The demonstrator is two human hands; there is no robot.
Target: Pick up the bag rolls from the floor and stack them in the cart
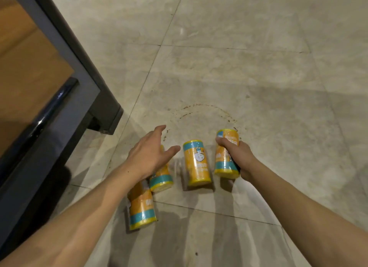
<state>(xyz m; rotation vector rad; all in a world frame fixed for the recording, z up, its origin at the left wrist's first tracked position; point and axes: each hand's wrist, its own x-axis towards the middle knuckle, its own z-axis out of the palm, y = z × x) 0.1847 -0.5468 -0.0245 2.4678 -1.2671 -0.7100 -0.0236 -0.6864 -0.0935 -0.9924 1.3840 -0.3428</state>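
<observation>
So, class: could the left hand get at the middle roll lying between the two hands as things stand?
Probably yes. The left hand is open and holds nothing, its fingers just short of the middle roll, with only bare floor between. The right hand grips another roll.

The right hand (238, 157) grips one bag roll (227, 153) while the left hand (151, 155) spreads above three rolls (197, 163) on the floor (258, 67).
</observation>
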